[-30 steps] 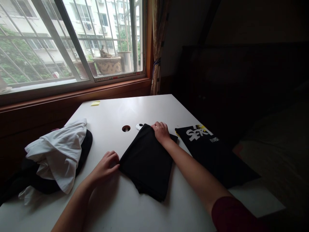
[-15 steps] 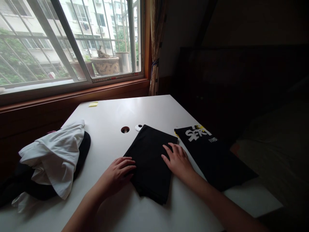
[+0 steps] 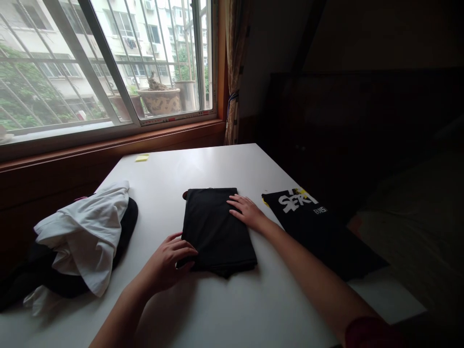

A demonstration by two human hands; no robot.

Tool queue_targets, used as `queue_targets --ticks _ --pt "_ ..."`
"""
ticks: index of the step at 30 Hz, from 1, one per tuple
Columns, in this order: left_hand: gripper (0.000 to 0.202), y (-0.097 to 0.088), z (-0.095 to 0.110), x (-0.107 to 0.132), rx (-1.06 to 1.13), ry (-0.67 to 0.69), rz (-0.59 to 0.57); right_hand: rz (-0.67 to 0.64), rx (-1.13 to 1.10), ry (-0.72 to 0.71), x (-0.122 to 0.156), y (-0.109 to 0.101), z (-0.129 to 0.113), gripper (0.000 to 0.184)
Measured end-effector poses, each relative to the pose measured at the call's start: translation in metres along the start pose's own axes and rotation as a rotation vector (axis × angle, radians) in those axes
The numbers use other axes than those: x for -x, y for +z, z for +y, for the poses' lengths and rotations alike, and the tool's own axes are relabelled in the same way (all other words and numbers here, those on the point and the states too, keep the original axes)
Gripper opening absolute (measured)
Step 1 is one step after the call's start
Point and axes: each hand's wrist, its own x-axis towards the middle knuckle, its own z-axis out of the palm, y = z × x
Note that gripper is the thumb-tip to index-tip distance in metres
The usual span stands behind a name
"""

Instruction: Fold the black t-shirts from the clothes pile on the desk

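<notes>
A folded black garment [image 3: 215,229] lies in the middle of the white table [image 3: 232,164], squared to the table's edges. My left hand [image 3: 168,263] rests at its near left corner, fingers curled onto the cloth's edge. My right hand [image 3: 248,210] lies flat on its right side, fingers stretched out. The garment covers the round hole in the tabletop.
A heap of white and black clothes [image 3: 81,237] sits at the table's left. A folded black garment with white and yellow print [image 3: 315,227] lies at the right edge. A yellow sticky note [image 3: 142,157] is near the window sill. Dark furniture stands to the right.
The black garment has been turned from a slant to lie straight and shifted left, now covering the table hole. Both hands moved with it; the right hand went up its right side.
</notes>
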Motion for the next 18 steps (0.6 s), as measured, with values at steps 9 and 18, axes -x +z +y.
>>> queue_targets --ticks 9,18 --pt "0.025 0.004 0.002 0.001 0.007 -0.019 -0.018 0.113 -0.246 -0.177 0.049 -0.022 -0.052 0.009" --pt "0.014 0.001 0.002 0.005 -0.014 -0.060 -0.064 -0.068 -0.266 -0.166 0.118 -0.041 -0.081 0.024"
